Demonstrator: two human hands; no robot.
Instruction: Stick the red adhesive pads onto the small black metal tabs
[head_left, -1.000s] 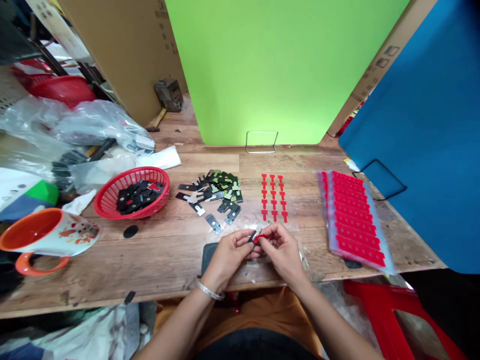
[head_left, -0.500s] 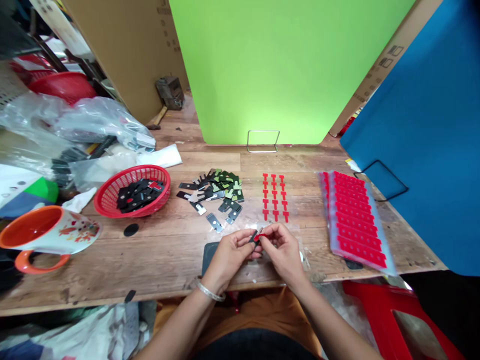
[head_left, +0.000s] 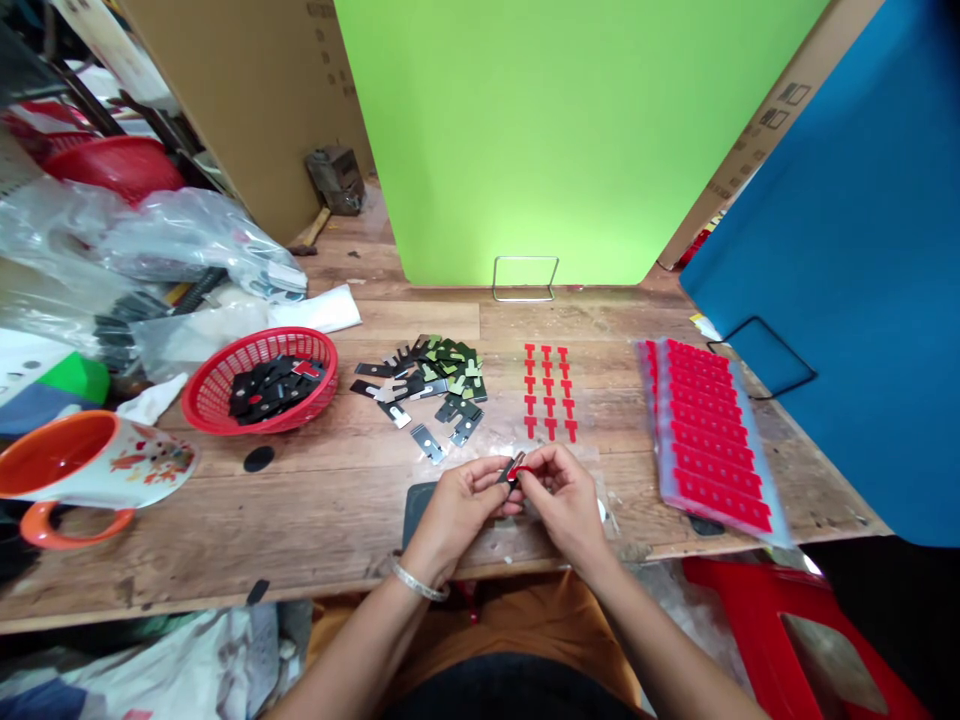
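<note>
My left hand [head_left: 474, 498] is closed on a small dark metal plate [head_left: 512, 468] just above the table's front edge. Against that plate my right hand [head_left: 559, 498] pinches a small red T-shaped sticker [head_left: 523, 472], partly hidden by the fingers. Beyond my hands, several red T-shaped stickers [head_left: 548, 392] lie in rows on a clear sheet. To their left is a loose pile of notched metal plates [head_left: 431, 380], some dark, some greenish. A red plastic basket [head_left: 206, 400] holds more dark plates [head_left: 274, 388], a few with red on them.
Sheets of red stickers [head_left: 712, 430] lie stacked at the right. An orange and white mug [head_left: 150, 468] stands at the left, near plastic bags [head_left: 202, 240]. A green board [head_left: 525, 140] and a blue board [head_left: 840, 270] stand behind, and a red stool [head_left: 750, 620] is below right.
My hands stay in nearly the same place. The dark plate is tilted slightly between my fingers, and the red sticker remains pressed near it. The view shifts a little.
</note>
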